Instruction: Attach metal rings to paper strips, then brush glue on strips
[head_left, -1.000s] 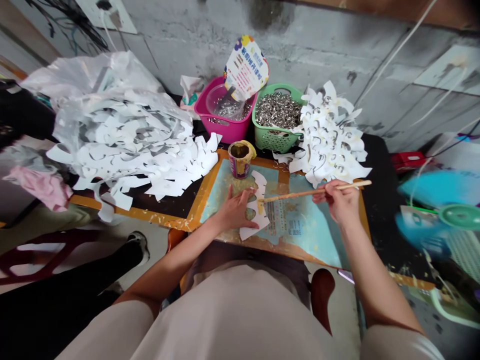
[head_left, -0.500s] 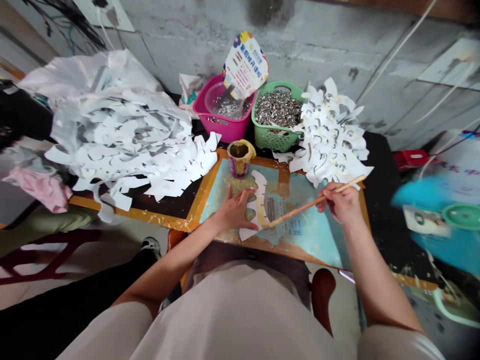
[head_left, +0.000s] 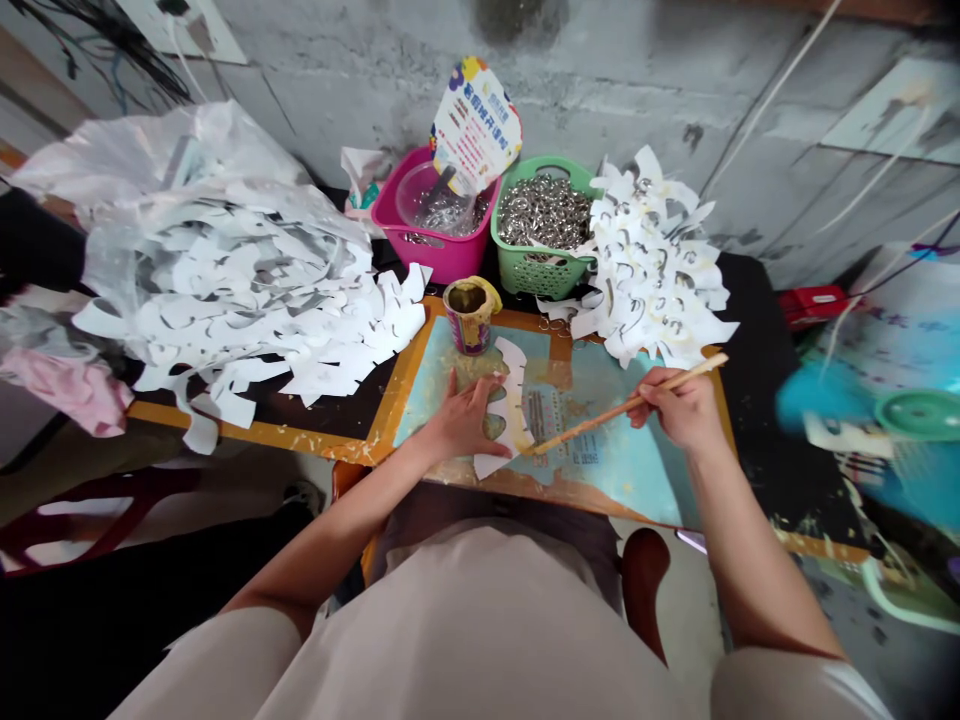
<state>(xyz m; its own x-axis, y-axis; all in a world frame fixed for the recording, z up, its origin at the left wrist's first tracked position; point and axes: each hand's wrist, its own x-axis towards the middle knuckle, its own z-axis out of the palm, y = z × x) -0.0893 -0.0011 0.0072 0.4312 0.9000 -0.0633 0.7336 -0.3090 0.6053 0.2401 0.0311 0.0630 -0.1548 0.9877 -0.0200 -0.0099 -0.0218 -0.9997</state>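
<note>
Pressing down: my left hand point(head_left: 465, 422) lies flat, its fingers point(head_left: 480, 392) spread on the scalloped white paper cutout point(head_left: 514, 395);
Right hand point(head_left: 679, 412): fingers point(head_left: 651, 398) clenched around a thin wooden stick point(head_left: 600, 418), held like a pen;
Stick tip: pointing left and down at the cutout's lower right edge; touching or just short, I cannot tell;
Cutout: on the worktop's printed blue mat point(head_left: 600, 470), long axis running away from me, slightly tilted;
Nearer hand: the left, on the cutout; the right is off to its right, apart.

1. The fan-shaped card point(head_left: 475, 122) shows coloured Chinese headline characters, too small for me to read with confidence.
2. My printed mat point(head_left: 555, 415) has small text blocks, illegible.
3. The white label point(head_left: 847, 435) on the blurred blue object is unreadable.
</note>
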